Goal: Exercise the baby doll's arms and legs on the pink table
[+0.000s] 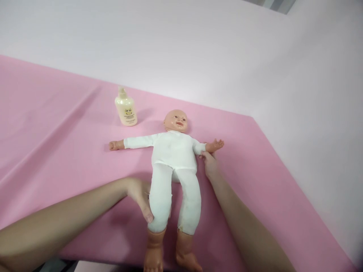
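Note:
A baby doll [174, 151] with a white cloth body lies on its back, its head away from me and its feet at the near table edge. Its arms are spread to both sides. My left hand [141, 196] wraps round the doll's lower leg on the left, thumb on top and the other fingers mostly hidden beneath. With my right hand [209, 162] I grip the doll's sleeved forearm on the right, just below its plastic hand; some of my fingers are out of sight behind it.
A pale yellow pump bottle [126, 109] with a printed label stands left of the doll's head. Pink cloth [70, 151] covers the table and has a long crease at the left. Beyond the table edge is a white surface [170, 49].

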`<state>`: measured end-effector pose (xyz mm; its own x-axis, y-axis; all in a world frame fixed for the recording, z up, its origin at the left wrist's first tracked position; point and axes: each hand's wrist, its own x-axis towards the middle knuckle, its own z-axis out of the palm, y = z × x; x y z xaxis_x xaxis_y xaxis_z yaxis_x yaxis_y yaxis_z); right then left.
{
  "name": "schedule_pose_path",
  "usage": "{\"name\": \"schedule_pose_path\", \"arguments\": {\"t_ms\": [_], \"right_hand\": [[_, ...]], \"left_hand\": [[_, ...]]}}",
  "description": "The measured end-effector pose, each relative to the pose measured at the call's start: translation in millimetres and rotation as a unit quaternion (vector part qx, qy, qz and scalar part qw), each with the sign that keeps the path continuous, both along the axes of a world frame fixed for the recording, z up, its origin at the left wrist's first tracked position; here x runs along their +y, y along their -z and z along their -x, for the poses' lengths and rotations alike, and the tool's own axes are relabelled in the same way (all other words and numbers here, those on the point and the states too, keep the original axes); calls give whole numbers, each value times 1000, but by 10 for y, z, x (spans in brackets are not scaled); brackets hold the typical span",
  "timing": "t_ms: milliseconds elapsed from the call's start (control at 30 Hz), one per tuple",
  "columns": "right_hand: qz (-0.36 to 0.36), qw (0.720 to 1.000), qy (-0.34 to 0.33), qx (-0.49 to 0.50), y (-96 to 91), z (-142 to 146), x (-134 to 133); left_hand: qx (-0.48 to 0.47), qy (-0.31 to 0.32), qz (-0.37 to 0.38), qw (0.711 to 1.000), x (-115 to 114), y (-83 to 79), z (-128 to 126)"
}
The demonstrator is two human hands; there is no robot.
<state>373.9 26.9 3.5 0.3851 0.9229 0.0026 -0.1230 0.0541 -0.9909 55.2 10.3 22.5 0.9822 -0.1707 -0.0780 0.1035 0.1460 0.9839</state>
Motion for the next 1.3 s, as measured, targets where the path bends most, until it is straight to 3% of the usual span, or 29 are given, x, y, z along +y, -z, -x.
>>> {"name": "schedule_pose_path", "arguments": {"t_ms": [633, 1300], "right_hand": [[-15, 999, 35, 6, 94, 7, 32], [-18, 1000, 18, -8, 101, -11, 34]], "left_hand": [[29, 2, 46, 999, 9, 108, 52], [30, -3, 43, 999, 18, 176, 72]]}}
